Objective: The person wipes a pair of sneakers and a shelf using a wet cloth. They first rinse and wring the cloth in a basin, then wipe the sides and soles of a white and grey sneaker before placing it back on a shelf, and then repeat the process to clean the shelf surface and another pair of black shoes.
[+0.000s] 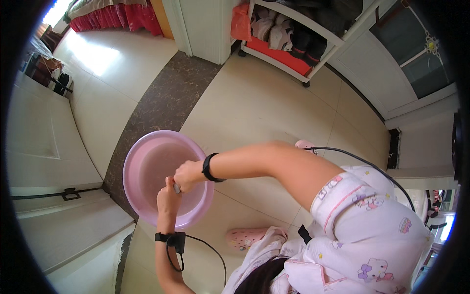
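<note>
Over a pink plastic basin [133,183] of cloudy water [158,161], my two hands are close together. My left hand [169,198] is closed around a small grey thing [177,188], probably a twisted wet cloth, with only a bit of it showing between the fists. My right hand [188,175] grips the same piece from the other side. Most of it is hidden by my fingers. A black strap sits on each wrist, and the left one carries a small black box [180,241] with a cable.
The basin stands partly on a dark marbled threshold strip [165,93] and partly on beige floor tiles [249,106]. Pink clogs [244,237] are on my feet. A wheeled shoe rack [279,62] stands beyond. White door panels [40,128] flank the left side. Black cable [352,156] trails past my body.
</note>
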A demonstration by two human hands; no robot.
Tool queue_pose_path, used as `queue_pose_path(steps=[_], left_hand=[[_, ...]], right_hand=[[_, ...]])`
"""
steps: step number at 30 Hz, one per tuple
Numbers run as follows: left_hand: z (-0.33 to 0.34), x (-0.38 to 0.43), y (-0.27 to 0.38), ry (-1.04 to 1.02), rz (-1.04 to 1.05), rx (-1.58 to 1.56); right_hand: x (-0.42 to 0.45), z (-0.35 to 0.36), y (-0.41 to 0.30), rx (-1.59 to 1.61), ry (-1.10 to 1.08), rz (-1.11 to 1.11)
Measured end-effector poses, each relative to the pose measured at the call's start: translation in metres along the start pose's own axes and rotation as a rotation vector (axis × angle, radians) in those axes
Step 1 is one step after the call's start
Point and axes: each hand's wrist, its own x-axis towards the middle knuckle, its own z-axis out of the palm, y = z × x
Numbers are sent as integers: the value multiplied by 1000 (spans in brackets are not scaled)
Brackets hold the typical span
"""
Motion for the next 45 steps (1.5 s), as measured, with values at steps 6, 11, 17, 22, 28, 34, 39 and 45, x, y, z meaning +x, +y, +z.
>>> queue_pose_path(steps=[6, 11, 17, 22, 28, 34, 39, 45], left_hand=[[-63, 0, -25, 78, 518, 182], [-77, -19, -22, 433, 430, 276], [-8, -10, 9, -140, -144, 265], [-37, -9, 20, 22, -140, -285], [-29, 70, 146, -58, 277, -409], [-1, 135, 227, -328, 13, -1073], [29, 195, 277, -411, -108, -1142], [65, 222, 306, -361, -69, -1117]], right_hand=[[8, -4, -20, 891, -365, 60], [-3, -26, -53, 1073, -331, -28], [-3, 10, 11, -243, 21, -180], [-55, -57, 7, -19, 78, -148], [-139, -65, 101, 1047, 111, 183], [-245, -56, 188, 1567, 551, 49], [-275, -25, 234, 1461, 1051, -64], [-305, -41, 268, 961, 843, 145]])
